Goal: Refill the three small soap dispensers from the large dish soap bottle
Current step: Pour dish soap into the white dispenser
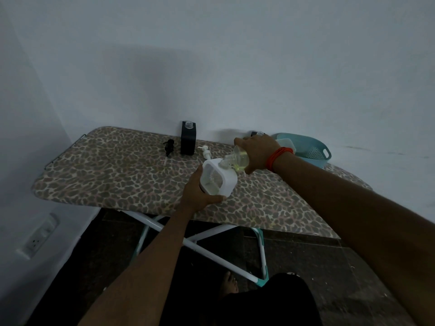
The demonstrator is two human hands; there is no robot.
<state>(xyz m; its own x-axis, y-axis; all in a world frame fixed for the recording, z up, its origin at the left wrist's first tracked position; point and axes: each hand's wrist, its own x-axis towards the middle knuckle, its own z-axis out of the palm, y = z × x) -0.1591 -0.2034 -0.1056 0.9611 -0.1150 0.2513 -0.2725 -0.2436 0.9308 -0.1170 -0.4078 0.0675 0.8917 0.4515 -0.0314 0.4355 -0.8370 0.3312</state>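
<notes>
The large dish soap bottle (pixel 237 158), holding yellow-green liquid, is tipped with its neck down at the open top of a white soap dispenser (pixel 217 176) near the middle of the leopard-print ironing board (pixel 106 175). The right hand (pixel 257 152), an orange band (pixel 279 156) at its wrist, grips the bottle, while the left hand (pixel 200 192) clasps the tilted dispenser's lower side. Farther back lie a white pump (pixel 206 152), a black dispenser (pixel 188 141) and a black pump (pixel 168 147); a teal basket (pixel 310 149) sits far right.
</notes>
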